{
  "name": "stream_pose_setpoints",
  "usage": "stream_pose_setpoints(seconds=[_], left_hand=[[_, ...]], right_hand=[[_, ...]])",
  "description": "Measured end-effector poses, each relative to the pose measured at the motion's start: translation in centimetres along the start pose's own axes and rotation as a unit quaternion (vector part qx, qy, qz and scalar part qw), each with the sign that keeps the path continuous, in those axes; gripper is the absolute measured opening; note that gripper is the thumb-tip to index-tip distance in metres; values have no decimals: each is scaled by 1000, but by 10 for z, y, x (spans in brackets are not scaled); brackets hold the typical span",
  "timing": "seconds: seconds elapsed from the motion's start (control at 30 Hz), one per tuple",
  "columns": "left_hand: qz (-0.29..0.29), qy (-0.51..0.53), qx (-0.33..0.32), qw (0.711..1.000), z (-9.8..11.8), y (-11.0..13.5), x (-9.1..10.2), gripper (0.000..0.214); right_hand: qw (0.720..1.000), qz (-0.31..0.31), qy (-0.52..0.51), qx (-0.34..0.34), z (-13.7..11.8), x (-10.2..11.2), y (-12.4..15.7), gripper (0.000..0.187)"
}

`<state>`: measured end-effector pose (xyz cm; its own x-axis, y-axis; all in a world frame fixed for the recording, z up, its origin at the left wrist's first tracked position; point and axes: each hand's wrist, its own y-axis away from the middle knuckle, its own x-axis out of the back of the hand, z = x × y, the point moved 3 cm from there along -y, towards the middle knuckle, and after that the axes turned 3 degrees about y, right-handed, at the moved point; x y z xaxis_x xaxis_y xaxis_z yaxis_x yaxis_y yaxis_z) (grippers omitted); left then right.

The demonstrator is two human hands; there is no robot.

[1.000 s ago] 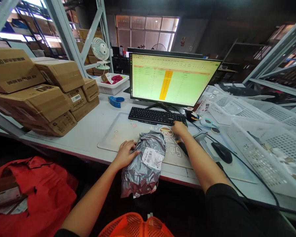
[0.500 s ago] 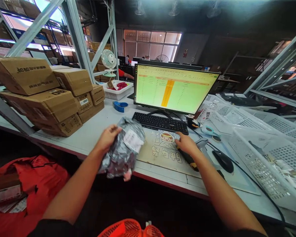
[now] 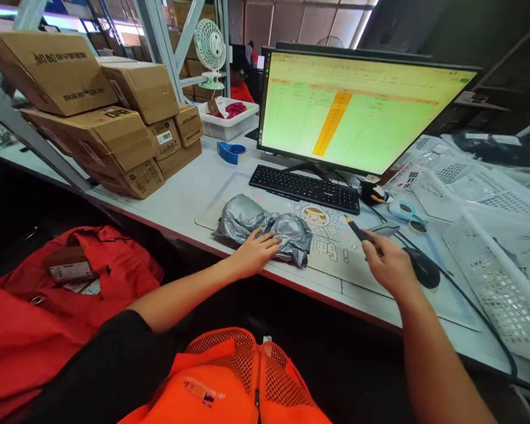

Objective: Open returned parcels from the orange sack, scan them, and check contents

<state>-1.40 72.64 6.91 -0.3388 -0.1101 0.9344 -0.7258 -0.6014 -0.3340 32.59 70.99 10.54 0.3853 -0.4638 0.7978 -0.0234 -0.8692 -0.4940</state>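
Note:
A grey plastic mailer bag (image 3: 242, 218) lies crumpled on the printed desk mat (image 3: 331, 268) near the desk's front edge. My left hand (image 3: 256, 252) rests flat across its near side, fingers stretched out. No label shows on the side facing up. To the right, my right hand (image 3: 391, 262) is closed around a black and yellow utility knife (image 3: 357, 229), whose yellow end points up and left, apart from the bag. Just beyond that hand sits a black mouse (image 3: 424, 268).
A black keyboard (image 3: 304, 188) and a monitor (image 3: 362, 112) stand behind the mat. Cardboard boxes (image 3: 106, 138) are stacked at left, near a blue tape dispenser (image 3: 231, 152). White baskets (image 3: 490, 282) line the right side. A red bag (image 3: 128, 265) holding parcels is below the desk.
The mailer bag has gone from my left hand's grip down onto the mat, its label now out of sight. My right hand has picked up the utility knife. The view has tilted downward.

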Motion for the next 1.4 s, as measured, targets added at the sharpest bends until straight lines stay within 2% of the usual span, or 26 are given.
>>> stream_pose_setpoints(seconds=[0.07, 0.13, 0.27, 0.33, 0.37, 0.43, 0.57, 0.63, 0.7, 0.8, 0.87, 0.93, 1.03, 1.13, 1.23, 1.3, 1.4], left_hand=[[-4, 14, 35, 999, 5, 10, -13, 28], [-6, 29, 67, 997, 9, 16, -17, 32], [-23, 60, 99, 993, 13, 20, -15, 35], [-16, 69, 107, 992, 12, 21, -14, 32], [-9, 72, 110, 991, 11, 22, -14, 30], [4, 79, 116, 990, 9, 24, -15, 28], [6, 107, 120, 987, 10, 28, -12, 25], [11, 123, 126, 984, 11, 25, -3, 21], [33, 129, 134, 982, 10, 14, 12, 19], [81, 116, 148, 979, 1, -18, 34, 25], [86, 94, 166, 978, -8, -44, 41, 30], [48, 64, 186, 979, -17, -67, 37, 38], [-11, 31, 185, 982, -24, -84, 23, 35], [6, 45, 191, 980, -28, -84, 13, 17], [46, 85, 219, 971, -26, -79, 12, 17], [77, 93, 233, 965, -23, -77, 15, 17], [120, 66, 260, 956, -31, -79, 27, 19]], right_hand=[[997, -40, -51, 41, -28, 15, -12, 44], [987, -111, -74, 87, -66, 17, -26, 40], [951, -245, -46, 181, -141, -10, -56, 29], [939, -284, -10, 196, -158, -25, -69, 23], [936, -293, 11, 195, -157, -28, -74, 20], [937, -297, 75, 167, -138, -24, -81, 18], [929, -261, 263, -1, -56, 17, -76, 22], [936, -226, 269, -36, -24, 30, -60, 32], [955, -187, 230, -31, -6, 26, -38, 42], [967, -156, 197, -36, 1, -4, -7, 49], [968, -144, 200, -44, -5, -26, 6, 50], [979, -91, 182, -29, -21, -42, 12, 48], [995, 0, 66, 69, -64, -59, 15, 41], [985, -21, -12, 169, -111, -85, 14, 37], [986, -44, 10, 162, -139, -108, 3, 37], [989, -42, 24, 141, -148, -114, -5, 31], [985, -59, 21, 158, -157, -104, -7, 21]])
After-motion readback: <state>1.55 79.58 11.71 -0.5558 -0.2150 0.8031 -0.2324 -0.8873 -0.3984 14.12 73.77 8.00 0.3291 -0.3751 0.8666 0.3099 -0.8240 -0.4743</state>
